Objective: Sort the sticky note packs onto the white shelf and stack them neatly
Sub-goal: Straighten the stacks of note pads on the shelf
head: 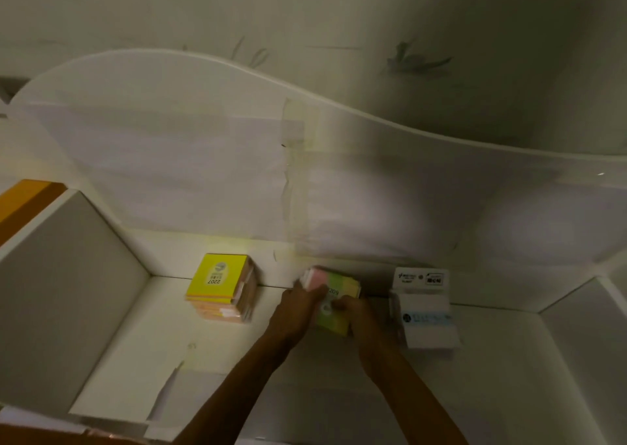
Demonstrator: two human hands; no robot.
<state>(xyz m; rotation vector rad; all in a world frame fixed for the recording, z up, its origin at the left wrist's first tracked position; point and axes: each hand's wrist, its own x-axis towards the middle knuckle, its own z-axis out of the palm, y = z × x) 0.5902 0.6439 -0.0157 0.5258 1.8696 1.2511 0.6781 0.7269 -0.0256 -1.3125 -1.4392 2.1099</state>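
On the white shelf (142,353) stands a stack of yellow-topped sticky note packs (222,288) at the left. In the middle is a stack of pink, green and yellow striped packs (334,283), blurred by motion. My left hand (298,305) grips its left side, thumb on the top pack. My right hand (356,315) grips its near right corner. A white and pale blue pack stack (424,312) stands to the right, apart from my hands.
The shelf has a tall white back panel (203,156) with taped paper and white side walls (68,275). An orange board edge (23,203) shows at far left. Loose white paper (166,393) lies at the shelf's front.
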